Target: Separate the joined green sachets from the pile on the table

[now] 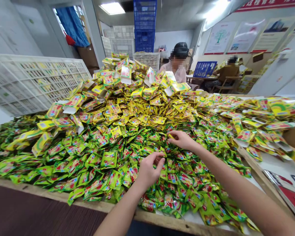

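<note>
Your left hand (149,170) and right hand (183,140) curl narrowly over the green packets (109,160) heaped on the table (162,222); whether either grips one, I cannot tell.

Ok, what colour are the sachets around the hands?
The sachets are mostly green with red; head view.

Bright ceiling light (112,8), warped edges
</note>
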A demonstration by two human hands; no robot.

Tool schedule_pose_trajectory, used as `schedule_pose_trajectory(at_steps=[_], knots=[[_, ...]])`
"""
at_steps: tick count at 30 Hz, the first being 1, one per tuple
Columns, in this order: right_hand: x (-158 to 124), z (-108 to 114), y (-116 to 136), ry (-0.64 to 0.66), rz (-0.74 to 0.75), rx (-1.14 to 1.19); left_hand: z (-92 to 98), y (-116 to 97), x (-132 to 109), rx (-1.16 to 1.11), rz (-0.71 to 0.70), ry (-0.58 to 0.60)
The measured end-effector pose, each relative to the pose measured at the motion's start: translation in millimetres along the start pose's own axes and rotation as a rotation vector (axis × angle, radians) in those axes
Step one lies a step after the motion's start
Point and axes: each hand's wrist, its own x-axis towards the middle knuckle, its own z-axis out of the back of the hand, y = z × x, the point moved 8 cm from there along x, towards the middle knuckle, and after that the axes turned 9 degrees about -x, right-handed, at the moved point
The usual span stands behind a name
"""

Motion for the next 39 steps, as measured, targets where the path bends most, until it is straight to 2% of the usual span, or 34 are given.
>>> schedule_pose_trajectory(at_steps=[3, 5, 7, 10, 13, 15, 17, 18, 20, 23, 25, 27, 29, 33, 35, 39], knots=[[-24, 16, -21, -0.031, -0.076, 0.084, 22.3, -4, 9, 0.122, -0.052, -0.165], [-42, 24, -30, -0.082, -0.119, 0.143, 37.7, -4, 23, 0.288, -0.043, -0.227], [-58, 27, -36, -0.116, -0.199, 0.351, 46.2, 1, 45, 0.530, 0.012, -0.195], [-79, 16, -39, -0.121, -0.322, 0.748, 53.2, 15, 79, 0.815, 0.115, -0.140], [-90, 5, -36, -0.139, -0.349, 0.863, 55.1, 23, 103, 0.891, 0.134, -0.147], [-94, -2, -37, -0.152, -0.370, 0.908, 54.4, 22, 108, 0.925, 0.122, -0.154], [-98, -10, -39, -0.146, -0.392, 0.943, 53.1, 10, 101, 0.922, 0.049, -0.196], [-100, -14, -39, -0.136, -0.398, 0.962, 49.8, 0, 94, 0.887, -0.036, -0.212], [-104, -23, -35, -0.103, -0.402, 1.022, 34.6, -26, 69, 0.752, -0.313, -0.191], [-110, -37, -25, -0.054, -0.424, 1.176, 2.0, -60, 17, 0.560, -0.745, -0.032], [-114, -44, -17, -0.024, -0.433, 1.270, -17.6, -68, -9, 0.503, -0.887, 0.100], [-118, -50, -10, 0.007, -0.435, 1.333, -32.3, -66, -21, 0.478, -0.920, 0.221], [-120, -54, -7, 0.007, -0.444, 1.371, -40.9, -60, -21, 0.481, -0.906, 0.284], [-122, -55, -7, -0.048, -0.476, 1.357, -45.0, -51, -16, 0.501, -0.832, 0.236], [-125, -57, -8, -0.032, -0.497, 1.284, -48.9, -50, -20, 0.472, -0.756, 0.256], [-132, -62, -16, 0.053, -0.522, 1.069, -60.8, -46, -31, 0.353, -0.524, 0.455]])
